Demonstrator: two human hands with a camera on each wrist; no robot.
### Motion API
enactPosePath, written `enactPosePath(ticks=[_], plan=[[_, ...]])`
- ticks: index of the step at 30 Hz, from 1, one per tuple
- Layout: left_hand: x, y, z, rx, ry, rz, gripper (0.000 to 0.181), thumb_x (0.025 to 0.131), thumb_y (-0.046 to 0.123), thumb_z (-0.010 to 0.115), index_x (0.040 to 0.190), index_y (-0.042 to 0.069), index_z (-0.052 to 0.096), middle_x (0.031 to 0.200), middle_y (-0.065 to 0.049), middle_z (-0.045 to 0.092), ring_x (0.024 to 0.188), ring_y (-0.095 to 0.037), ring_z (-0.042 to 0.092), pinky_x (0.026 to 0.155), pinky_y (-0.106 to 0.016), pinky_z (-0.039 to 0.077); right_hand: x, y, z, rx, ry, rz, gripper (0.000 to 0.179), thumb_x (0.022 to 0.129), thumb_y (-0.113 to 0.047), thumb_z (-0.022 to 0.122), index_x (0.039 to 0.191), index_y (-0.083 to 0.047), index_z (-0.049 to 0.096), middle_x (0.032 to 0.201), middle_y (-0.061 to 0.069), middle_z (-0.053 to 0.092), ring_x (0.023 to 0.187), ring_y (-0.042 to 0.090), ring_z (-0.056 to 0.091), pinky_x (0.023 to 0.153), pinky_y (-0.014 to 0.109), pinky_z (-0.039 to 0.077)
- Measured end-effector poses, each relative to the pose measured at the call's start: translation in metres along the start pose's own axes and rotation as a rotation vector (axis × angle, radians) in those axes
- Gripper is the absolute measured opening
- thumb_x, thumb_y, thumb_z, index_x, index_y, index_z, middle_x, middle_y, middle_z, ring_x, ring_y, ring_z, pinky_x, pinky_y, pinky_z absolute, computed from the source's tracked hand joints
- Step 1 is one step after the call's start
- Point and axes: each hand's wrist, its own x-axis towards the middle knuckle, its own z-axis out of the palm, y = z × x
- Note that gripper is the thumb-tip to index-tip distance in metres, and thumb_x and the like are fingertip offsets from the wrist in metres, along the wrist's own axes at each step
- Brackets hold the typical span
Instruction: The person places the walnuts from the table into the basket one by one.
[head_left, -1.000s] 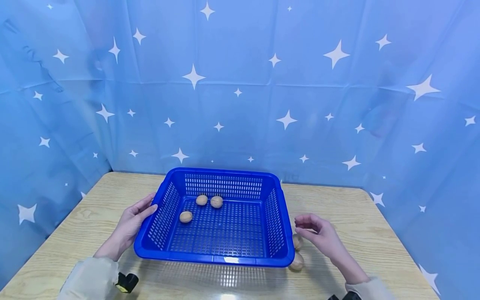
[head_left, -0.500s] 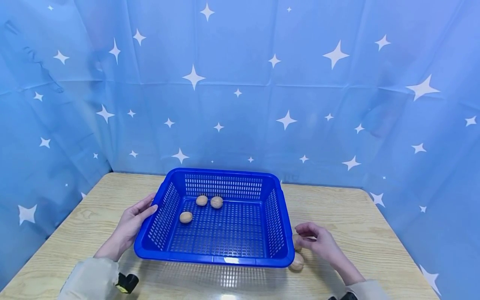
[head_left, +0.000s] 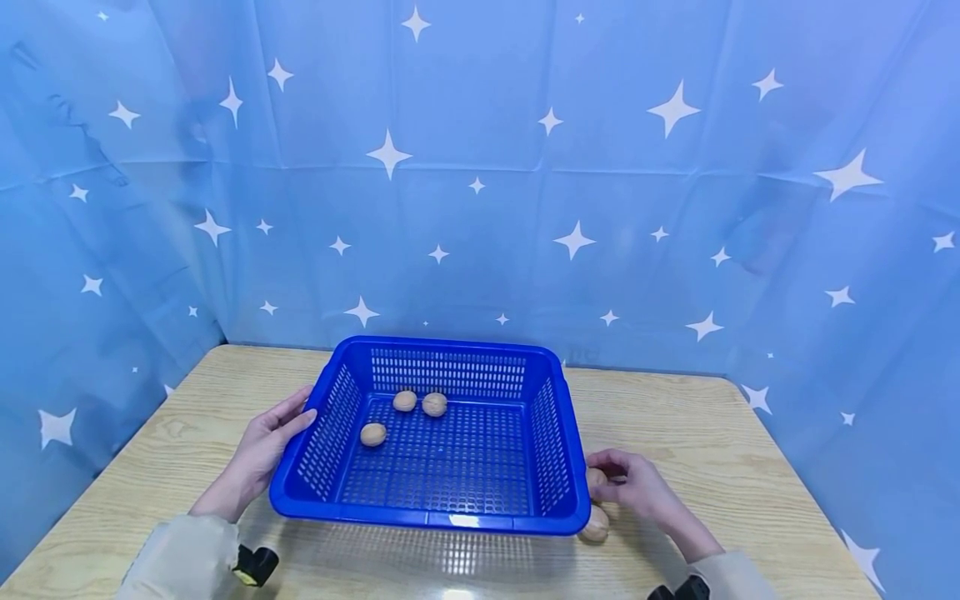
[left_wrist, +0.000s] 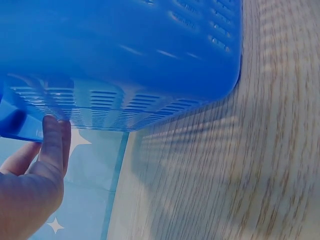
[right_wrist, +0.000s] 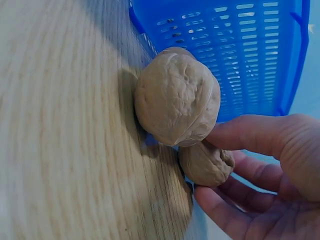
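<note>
A blue plastic basket (head_left: 431, 518) with slotted walls stands on the wooden table. My left hand (head_left: 258, 454) grips its left rim, thumb on top; in the left wrist view the fingers (left_wrist: 51, 145) reach under the rim along the outer wall. Inside lie a walnut (head_left: 372, 434) and two others, a left one (head_left: 405, 401) and a right one (head_left: 434, 404). Outside the right wall, my right hand (head_left: 633, 483) holds a walnut (right_wrist: 206, 164) between thumb and fingers. A nearer walnut (right_wrist: 175, 100) rests on the table beside it, with part of another (right_wrist: 177, 51) behind.
The pale wooden table (head_left: 690, 417) reaches back to a blue curtain (head_left: 480, 208) with white stars, which also hangs at both sides. A dark wrist device (head_left: 255, 565) sits at the left sleeve (head_left: 183, 554).
My right hand has come down and slightly left, and its thumb and fingers have closed around the far walnut. The left hand and the basket stay where they were.
</note>
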Motion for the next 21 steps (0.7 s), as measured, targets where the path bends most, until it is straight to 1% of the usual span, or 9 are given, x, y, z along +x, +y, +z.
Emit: enactPosePath(ticks=[2, 5, 8, 11, 17, 21], plan=[[0.0001, -0.0001, -0.0001, 0.002, -0.001, 0.0, 0.066, 0.095, 0.03, 0.056, 0.149, 0.01, 0.024, 0.116, 0.017, 0.05, 0.094, 0.004, 0.056, 0.08, -0.019, 0.05, 0.0008, -0.0002, 0.0004, -0.012, 0.007, 0.013, 0.03, 0.074, -0.002, 0.074, 0.101, 0.005, 0.063, 0.093, 0.011, 0.065, 0.083, 0.021, 0.06, 0.069, 0.025, 0.049], [0.0001, -0.0001, -0.0003, -0.002, -0.001, 0.001, 0.066, 0.095, 0.03, 0.056, 0.149, 0.009, 0.024, 0.113, 0.019, 0.05, 0.093, 0.004, 0.056, 0.08, -0.019, 0.05, 0.0019, 0.0, 0.0011, -0.028, 0.016, 0.025, 0.029, 0.07, -0.001, 0.075, 0.097, 0.003, 0.063, 0.087, 0.007, 0.063, 0.08, 0.017, 0.058, 0.068, 0.024, 0.048], [0.0001, -0.0003, -0.0001, -0.004, -0.002, 0.006, 0.066, 0.095, 0.029, 0.056, 0.149, 0.009, 0.024, 0.11, 0.021, 0.051, 0.093, 0.004, 0.057, 0.079, -0.019, 0.05, 0.0023, 0.0006, 0.0015, -0.042, 0.025, 0.03, 0.03, 0.068, -0.002, 0.076, 0.095, 0.002, 0.062, 0.084, 0.006, 0.062, 0.078, 0.016, 0.056, 0.067, 0.024, 0.046], [-0.0001, -0.0003, 0.0003, -0.002, -0.004, 0.01, 0.066, 0.095, 0.029, 0.056, 0.149, 0.008, 0.024, 0.111, 0.02, 0.051, 0.093, 0.003, 0.057, 0.079, -0.019, 0.05, 0.0019, 0.0009, 0.0014, -0.054, 0.037, 0.038, 0.03, 0.068, -0.003, 0.077, 0.093, 0.002, 0.062, 0.082, 0.005, 0.06, 0.076, 0.016, 0.055, 0.066, 0.024, 0.045], [-0.0006, 0.0005, 0.0004, 0.0, -0.003, 0.003, 0.066, 0.095, 0.03, 0.056, 0.149, 0.009, 0.024, 0.114, 0.018, 0.051, 0.093, 0.003, 0.057, 0.079, -0.02, 0.05, -0.0003, -0.0007, -0.0014, -0.043, 0.073, 0.068, 0.031, 0.067, -0.002, 0.076, 0.094, 0.002, 0.062, 0.083, 0.005, 0.06, 0.076, 0.015, 0.055, 0.065, 0.023, 0.046], [-0.0005, 0.0004, 0.0, 0.002, -0.003, -0.002, 0.066, 0.095, 0.03, 0.056, 0.149, 0.01, 0.024, 0.119, 0.014, 0.05, 0.093, 0.003, 0.057, 0.08, -0.02, 0.05, -0.0016, -0.0046, -0.0082, -0.004, 0.093, 0.055, 0.03, 0.07, -0.001, 0.073, 0.097, 0.004, 0.062, 0.088, 0.009, 0.063, 0.079, 0.016, 0.057, 0.066, 0.024, 0.048]])
